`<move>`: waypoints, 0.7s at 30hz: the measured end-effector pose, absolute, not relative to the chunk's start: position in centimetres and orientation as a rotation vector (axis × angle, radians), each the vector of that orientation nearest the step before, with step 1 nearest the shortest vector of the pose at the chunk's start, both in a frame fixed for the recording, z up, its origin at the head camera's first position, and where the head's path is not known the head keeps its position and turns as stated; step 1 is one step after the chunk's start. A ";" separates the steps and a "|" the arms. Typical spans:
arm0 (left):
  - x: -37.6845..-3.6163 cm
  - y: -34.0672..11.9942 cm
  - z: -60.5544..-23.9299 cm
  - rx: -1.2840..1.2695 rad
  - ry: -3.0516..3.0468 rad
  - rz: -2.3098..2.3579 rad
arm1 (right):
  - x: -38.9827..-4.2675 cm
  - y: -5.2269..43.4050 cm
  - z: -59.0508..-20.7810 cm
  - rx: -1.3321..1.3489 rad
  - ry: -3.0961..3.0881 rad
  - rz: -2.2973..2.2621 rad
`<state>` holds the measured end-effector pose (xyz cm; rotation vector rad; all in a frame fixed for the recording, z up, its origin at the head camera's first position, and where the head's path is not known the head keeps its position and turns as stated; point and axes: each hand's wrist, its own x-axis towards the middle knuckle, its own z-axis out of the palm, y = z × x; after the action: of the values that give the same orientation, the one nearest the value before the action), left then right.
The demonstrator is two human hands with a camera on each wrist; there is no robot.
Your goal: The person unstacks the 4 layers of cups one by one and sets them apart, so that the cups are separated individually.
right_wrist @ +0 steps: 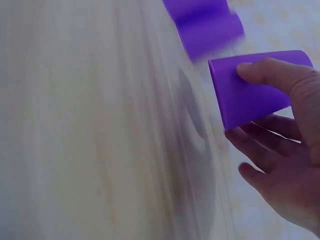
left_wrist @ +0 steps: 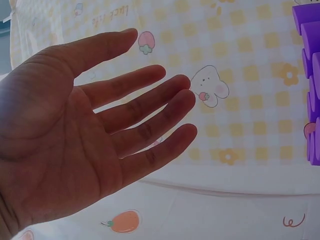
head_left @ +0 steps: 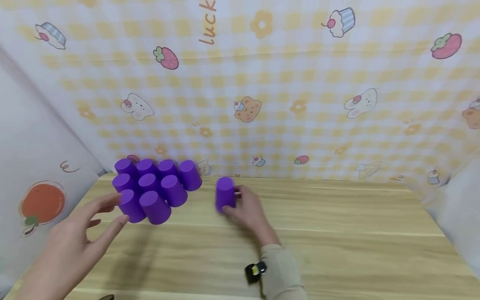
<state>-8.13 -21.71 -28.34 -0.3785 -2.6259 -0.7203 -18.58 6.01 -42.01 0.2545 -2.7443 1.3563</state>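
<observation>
Several purple cups (head_left: 155, 187) stand upside down in a tight cluster at the back left of the wooden table (head_left: 337, 233). My right hand (head_left: 245, 210) grips one more upside-down purple cup (head_left: 225, 194) just right of the cluster; the right wrist view shows the thumb and fingers wrapped round that cup (right_wrist: 250, 90), with cluster cups (right_wrist: 205, 25) beyond. My left hand (head_left: 88, 227) hovers with its fingers spread beside the cluster's front left corner, holding nothing. In the left wrist view the palm (left_wrist: 95, 130) is flat and bare, with cup edges (left_wrist: 310, 75) at the right.
A checked cloth backdrop (head_left: 262, 83) printed with cartoon animals and strawberries rises behind the table. A white side panel with an orange print (head_left: 41, 204) stands on the left, and a pale panel (head_left: 461, 208) on the right. A small black clip (head_left: 255, 271) sits on my right sleeve.
</observation>
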 end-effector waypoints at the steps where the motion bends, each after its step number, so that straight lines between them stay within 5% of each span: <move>1: -8.0 -21.9 -28.3 -0.377 -2.619 -0.713 | -18.4 4.8 -42.0 0.312 -2.754 1.368; 9: -7.7 -22.0 -28.2 -0.367 -2.647 -0.702 | -17.7 -2.0 -42.1 0.533 -2.819 1.266; 21: -8.6 -21.8 -28.3 -0.404 -2.642 -0.711 | -17.9 -4.4 -43.1 0.536 -2.819 1.157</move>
<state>-8.58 -21.81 -28.28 -0.4041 -2.6418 -0.7106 -17.85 -4.36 -43.14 0.5360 -2.8190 1.1570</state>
